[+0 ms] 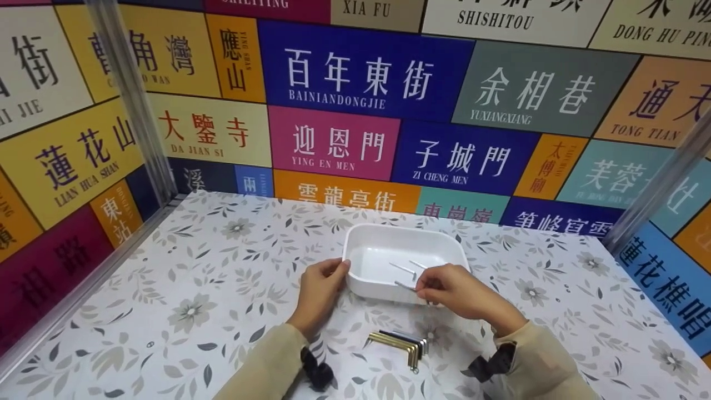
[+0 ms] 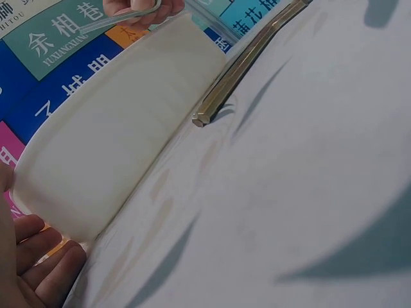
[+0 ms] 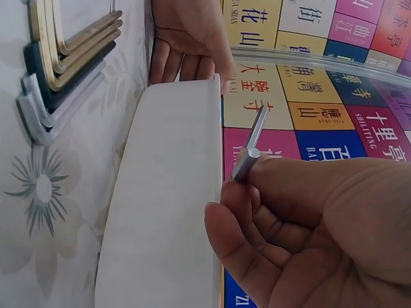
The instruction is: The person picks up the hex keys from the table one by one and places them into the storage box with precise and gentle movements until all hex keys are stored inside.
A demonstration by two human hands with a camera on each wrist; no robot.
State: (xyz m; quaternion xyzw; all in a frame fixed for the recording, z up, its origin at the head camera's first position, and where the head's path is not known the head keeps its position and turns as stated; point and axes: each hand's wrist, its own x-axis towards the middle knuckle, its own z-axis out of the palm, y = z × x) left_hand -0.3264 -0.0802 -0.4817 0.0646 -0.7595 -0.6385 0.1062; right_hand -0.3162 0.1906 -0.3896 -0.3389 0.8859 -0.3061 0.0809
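Observation:
A white plastic tub [image 1: 372,289] stands on the table. My left hand [image 1: 321,289] holds its left end, the thumb at the rim and the fingers against the outer wall. My right hand [image 1: 452,289] pinches a silver hex key [image 1: 404,285] above the tub's near rim; in the right wrist view this hex key [image 3: 252,157] points away from the thumb and forefinger. Inside the tub, another thin silver hex key [image 1: 402,268] shows, with part of a second one beyond it. Nested hex keys [image 1: 397,340], gold, black and silver, lie on the table in front of the tub.
A floral cloth [image 1: 189,311] covers the table. Behind it rises a wall of coloured signs [image 1: 361,72]. Clear upright posts [image 1: 139,105] stand at the back corners.

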